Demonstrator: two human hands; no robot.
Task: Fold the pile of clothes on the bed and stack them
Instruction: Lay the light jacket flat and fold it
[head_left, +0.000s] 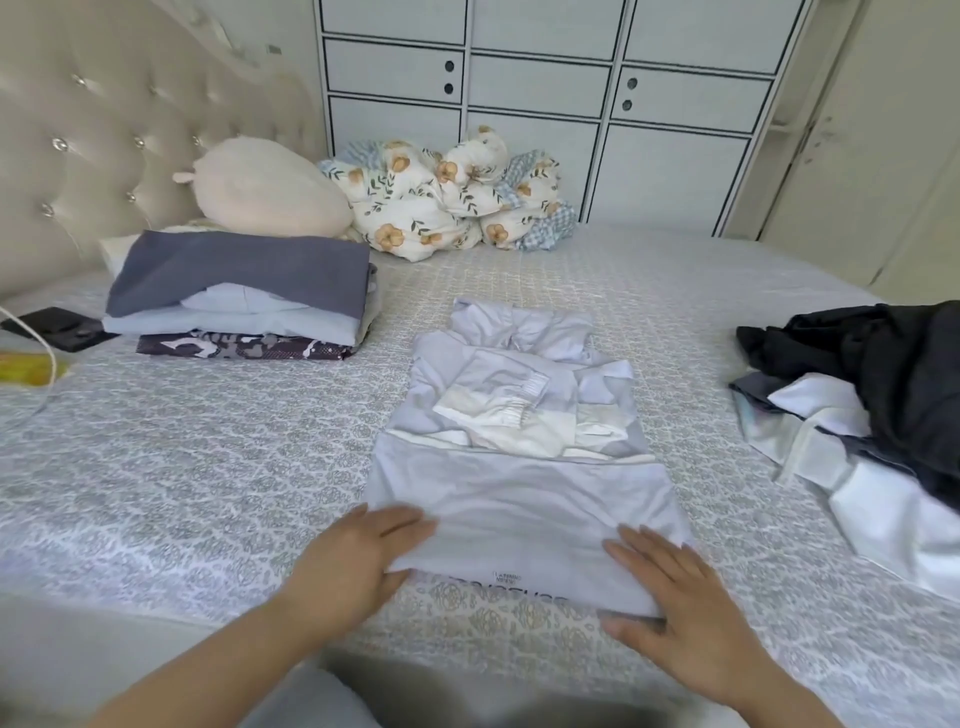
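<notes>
A pale lavender garment (519, 488) lies flat in the middle of the bed, its sleeves folded in over the body and its hood toward the far side. My left hand (358, 558) grips its near left corner, fingers on top and thumb under the hem. My right hand (670, 597) rests flat on the near right corner with its thumb at the hem edge. A stack of folded clothes (239, 296) sits at the far left, grey piece on top. An unfolded pile of dark and white clothes (872, 415) lies at the right.
The patterned grey bedspread (182, 467) covers the bed. A cream plush pillow (270, 187) and a bundled floral quilt (447, 197) sit by the tufted headboard. A black phone (57, 327) with a cable and a yellow item (26, 366) lie at the left edge. White cabinets stand behind.
</notes>
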